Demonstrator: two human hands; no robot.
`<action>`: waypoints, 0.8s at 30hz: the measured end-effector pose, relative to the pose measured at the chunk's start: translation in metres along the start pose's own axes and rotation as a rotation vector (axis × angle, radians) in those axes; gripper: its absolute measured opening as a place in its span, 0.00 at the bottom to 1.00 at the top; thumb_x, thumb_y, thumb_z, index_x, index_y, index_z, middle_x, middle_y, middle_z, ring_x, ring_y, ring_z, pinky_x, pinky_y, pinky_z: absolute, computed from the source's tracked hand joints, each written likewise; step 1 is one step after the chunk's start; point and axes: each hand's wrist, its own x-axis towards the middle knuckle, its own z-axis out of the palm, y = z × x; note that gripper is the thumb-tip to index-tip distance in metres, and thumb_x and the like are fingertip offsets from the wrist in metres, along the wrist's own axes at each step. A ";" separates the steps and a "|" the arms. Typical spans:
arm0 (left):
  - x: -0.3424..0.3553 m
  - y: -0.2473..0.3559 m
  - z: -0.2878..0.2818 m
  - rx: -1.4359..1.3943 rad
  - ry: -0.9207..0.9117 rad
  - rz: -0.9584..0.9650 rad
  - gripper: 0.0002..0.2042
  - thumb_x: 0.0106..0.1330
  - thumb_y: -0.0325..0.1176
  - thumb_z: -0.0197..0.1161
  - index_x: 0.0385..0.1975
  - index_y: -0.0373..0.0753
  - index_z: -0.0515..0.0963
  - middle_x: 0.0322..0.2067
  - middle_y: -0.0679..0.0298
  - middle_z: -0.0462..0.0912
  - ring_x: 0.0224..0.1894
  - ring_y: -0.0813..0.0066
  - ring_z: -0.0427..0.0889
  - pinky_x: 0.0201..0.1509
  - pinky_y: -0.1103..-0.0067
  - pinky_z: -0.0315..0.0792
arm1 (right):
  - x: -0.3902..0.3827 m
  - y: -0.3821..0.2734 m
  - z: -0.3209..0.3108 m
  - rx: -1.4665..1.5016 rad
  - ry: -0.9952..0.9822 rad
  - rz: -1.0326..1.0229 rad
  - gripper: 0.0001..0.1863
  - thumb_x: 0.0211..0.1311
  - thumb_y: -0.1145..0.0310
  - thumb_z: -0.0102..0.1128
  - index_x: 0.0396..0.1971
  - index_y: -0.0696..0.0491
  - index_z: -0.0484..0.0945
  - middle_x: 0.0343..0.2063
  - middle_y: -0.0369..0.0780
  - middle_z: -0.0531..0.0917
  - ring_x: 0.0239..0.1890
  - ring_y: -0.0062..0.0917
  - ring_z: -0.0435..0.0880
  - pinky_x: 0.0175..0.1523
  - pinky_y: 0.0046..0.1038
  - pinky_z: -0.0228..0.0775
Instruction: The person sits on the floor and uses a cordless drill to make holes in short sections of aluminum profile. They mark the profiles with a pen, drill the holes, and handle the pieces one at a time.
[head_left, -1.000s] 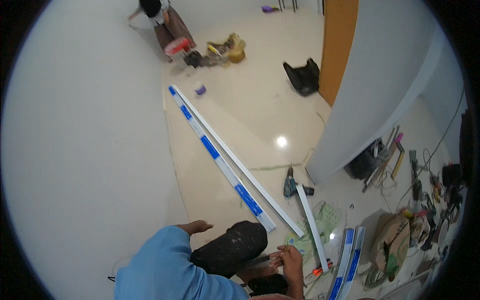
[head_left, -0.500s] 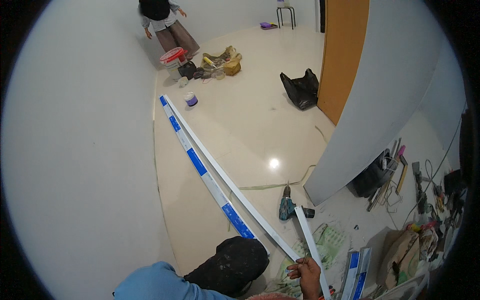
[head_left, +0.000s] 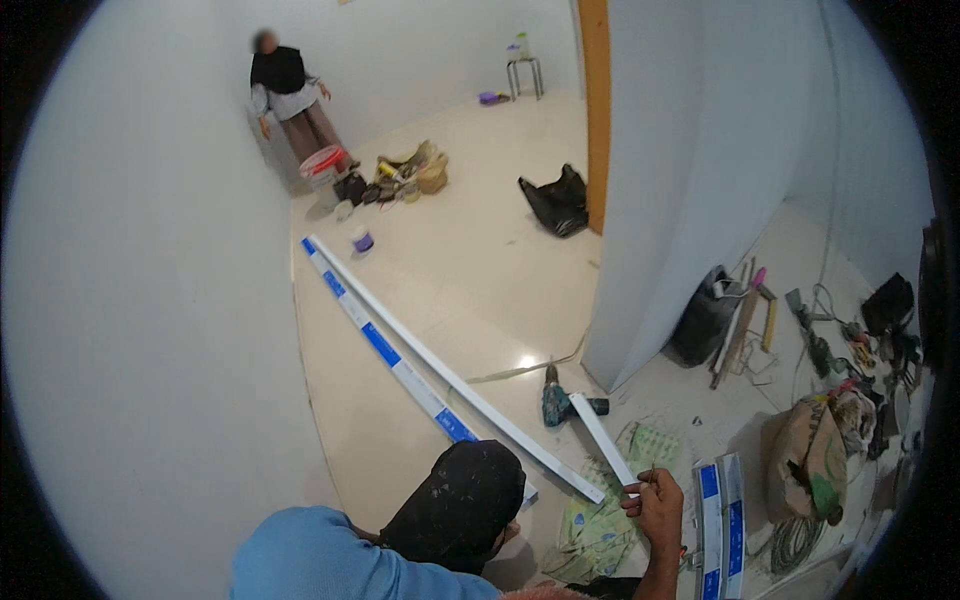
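Note:
My right hand (head_left: 657,508) is closed, with a thin stick-like thing (head_left: 653,469) pinched upright in its fingers. The fingertips lie over a short white trunking strip (head_left: 604,440), whose near part is hidden behind the hand. My left arm in a blue sleeve (head_left: 310,555) reaches toward my black-clad knee (head_left: 462,500). Only a bit of skin from my left hand (head_left: 511,530) shows past the knee, and its fingers are hidden. Two long strips run away on the floor: a plain white one (head_left: 455,380) and one with blue labels (head_left: 380,345). A teal cordless drill (head_left: 556,402) lies by the short strip.
Green-patterned paper (head_left: 600,520) lies beneath the strips. To the right are more labelled strips (head_left: 722,520), a brown sack (head_left: 805,460) and a dark bucket (head_left: 705,320). A wall corner (head_left: 610,370) juts in. Farther off, a person (head_left: 290,100) stands by a white bucket (head_left: 322,170).
The view has tilted upward, showing more of the far room. My right hand has moved off the long white strip's near end and over the short strip.

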 end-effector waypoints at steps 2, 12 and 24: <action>-0.007 -0.024 -0.038 0.185 -0.011 0.042 0.27 0.88 0.48 0.44 0.72 0.35 0.75 0.74 0.47 0.75 0.75 0.50 0.74 0.81 0.58 0.64 | 0.016 0.035 -0.014 -0.247 0.073 -0.133 0.10 0.77 0.73 0.54 0.48 0.62 0.80 0.36 0.51 0.90 0.28 0.33 0.91 0.35 0.36 0.84; 0.029 0.180 -0.268 0.767 0.300 0.254 0.27 0.84 0.51 0.53 0.67 0.33 0.79 0.64 0.44 0.84 0.67 0.47 0.83 0.75 0.58 0.73 | -0.008 0.054 -0.066 -0.392 0.490 -0.085 0.18 0.76 0.64 0.60 0.54 0.62 0.87 0.36 0.49 0.90 0.32 0.32 0.93 0.36 0.35 0.84; 0.177 0.215 -0.039 0.260 -0.306 0.184 0.18 0.77 0.48 0.64 0.45 0.38 0.90 0.37 0.59 0.93 0.37 0.70 0.91 0.43 0.70 0.86 | -0.027 0.023 -0.045 -0.160 0.457 0.011 0.12 0.71 0.71 0.67 0.45 0.64 0.86 0.34 0.47 0.92 0.30 0.27 0.93 0.30 0.31 0.85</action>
